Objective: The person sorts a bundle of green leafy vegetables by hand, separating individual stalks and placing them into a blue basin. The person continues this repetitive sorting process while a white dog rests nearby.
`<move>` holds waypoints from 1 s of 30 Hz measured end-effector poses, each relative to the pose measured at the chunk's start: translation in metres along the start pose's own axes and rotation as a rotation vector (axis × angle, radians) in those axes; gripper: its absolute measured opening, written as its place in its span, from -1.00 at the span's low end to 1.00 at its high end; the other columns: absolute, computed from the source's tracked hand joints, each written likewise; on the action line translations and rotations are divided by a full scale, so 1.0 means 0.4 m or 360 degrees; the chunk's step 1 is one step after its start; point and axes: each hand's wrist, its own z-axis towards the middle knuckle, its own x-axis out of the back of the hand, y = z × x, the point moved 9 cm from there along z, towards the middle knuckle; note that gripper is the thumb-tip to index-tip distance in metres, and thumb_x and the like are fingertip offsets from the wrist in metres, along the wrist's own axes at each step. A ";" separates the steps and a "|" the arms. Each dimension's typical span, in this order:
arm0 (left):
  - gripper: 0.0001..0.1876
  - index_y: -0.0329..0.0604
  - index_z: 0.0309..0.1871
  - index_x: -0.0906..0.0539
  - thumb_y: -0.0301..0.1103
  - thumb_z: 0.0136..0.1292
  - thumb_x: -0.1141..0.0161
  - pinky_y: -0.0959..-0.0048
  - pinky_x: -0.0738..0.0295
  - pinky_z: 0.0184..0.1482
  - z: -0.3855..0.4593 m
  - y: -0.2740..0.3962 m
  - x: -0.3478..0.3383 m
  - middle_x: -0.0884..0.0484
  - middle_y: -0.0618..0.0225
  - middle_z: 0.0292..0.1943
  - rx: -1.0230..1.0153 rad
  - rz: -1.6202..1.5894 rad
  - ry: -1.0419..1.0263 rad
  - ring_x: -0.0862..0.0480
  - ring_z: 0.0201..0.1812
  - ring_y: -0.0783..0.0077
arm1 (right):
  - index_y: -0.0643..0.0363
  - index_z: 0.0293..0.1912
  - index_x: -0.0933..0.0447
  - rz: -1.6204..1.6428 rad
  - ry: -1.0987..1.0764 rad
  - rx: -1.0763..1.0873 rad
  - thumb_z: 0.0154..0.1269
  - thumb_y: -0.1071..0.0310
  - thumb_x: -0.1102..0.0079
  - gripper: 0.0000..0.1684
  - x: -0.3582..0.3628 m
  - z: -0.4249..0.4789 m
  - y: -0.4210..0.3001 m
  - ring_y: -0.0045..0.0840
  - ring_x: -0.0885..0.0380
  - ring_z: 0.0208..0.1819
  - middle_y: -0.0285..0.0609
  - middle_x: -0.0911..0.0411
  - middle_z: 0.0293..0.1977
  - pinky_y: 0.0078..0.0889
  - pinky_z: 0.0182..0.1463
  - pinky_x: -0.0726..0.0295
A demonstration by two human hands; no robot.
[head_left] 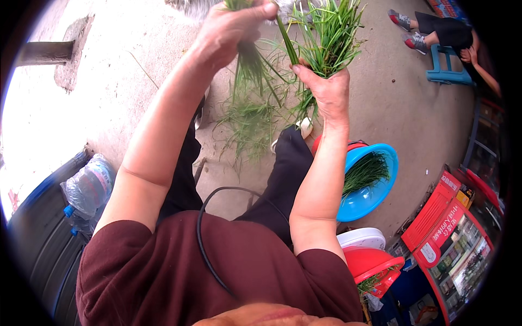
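Observation:
My left hand [232, 30], blurred at the top of the view, grips a bunch of thin green leaves [249, 61] that hang down below it. To its right, my right hand [326, 87] is closed round a larger bunch of grass-like greens [332, 36], with brownish bits near the grip. A few longer leaves stretch between the two hands. Below them, loose green blades [253, 122] lie scattered on the concrete floor between my feet. A blue plastic basin [367, 205] by my right leg holds a pile of dark green leaves [367, 173].
Behind the blue basin stand a white lid or basin [363, 237] and a red plastic basin [373, 261] with green scraps. Grey fur shows at the top. A person [444, 34] sits upper right near a blue stool [450, 73]. Wrapped plastic bottles [91, 185] lie left; a red display cabinet [448, 228] stands right.

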 end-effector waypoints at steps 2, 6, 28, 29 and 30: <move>-0.84 -0.09 -0.35 -0.57 -0.28 0.23 -0.31 0.61 -0.14 -0.53 0.003 0.035 0.016 -0.29 0.62 -0.68 -0.0137 -0.0051 0.0002 -0.20 -0.66 0.69 | 0.24 -0.21 -0.61 -0.0035 0.0009 -0.0070 0.06 0.55 -0.37 -0.77 0.021 -0.003 0.020 -0.77 -0.47 -0.48 -0.34 -0.62 -0.42 -0.72 -0.44 -0.39; -0.82 -0.11 -0.35 -0.56 -0.25 0.33 -0.21 0.65 -0.19 -0.57 0.016 0.083 0.077 -0.30 0.62 -0.68 -0.0299 -0.0189 0.0159 -0.17 -0.69 0.72 | 0.25 -0.31 -0.63 -0.0518 0.0179 -0.0225 0.04 0.51 -0.35 -0.85 0.104 -0.003 0.076 -0.77 -0.40 -0.59 -0.41 -0.55 -0.55 -0.67 -0.53 -0.29; -0.66 -0.26 -0.07 -0.67 -0.20 0.19 -0.31 0.65 -0.28 -0.46 -0.081 0.015 -0.118 -0.55 0.52 -0.41 0.0154 0.0098 -0.0840 -0.44 -0.45 0.67 | 0.25 -0.12 -0.53 0.0603 0.0288 0.0099 0.17 0.46 -0.30 -0.74 0.048 0.018 -0.021 -0.83 -0.16 -0.68 -0.02 -0.64 -0.15 -0.68 -0.51 -0.34; -0.63 -0.28 -0.03 -0.65 -0.20 0.21 -0.29 0.66 -0.26 -0.47 -0.084 0.008 -0.130 -0.56 0.51 -0.39 0.0152 0.0167 -0.0886 -0.43 -0.44 0.67 | 0.26 -0.12 -0.53 0.0628 0.0208 0.0159 0.16 0.44 -0.32 -0.73 0.031 0.018 -0.029 -0.83 -0.15 -0.69 -0.02 -0.64 -0.14 -0.69 -0.51 -0.34; -0.61 -0.29 0.02 -0.63 -0.20 0.22 -0.27 0.67 -0.25 -0.47 -0.088 -0.001 -0.137 -0.56 0.51 -0.37 0.0147 0.0238 -0.0927 -0.43 -0.44 0.68 | 0.29 -0.16 -0.56 0.0702 0.0133 0.0164 0.14 0.41 -0.35 -0.73 0.013 0.017 -0.037 -0.81 -0.20 -0.68 -0.06 -0.65 -0.21 -0.71 -0.54 -0.31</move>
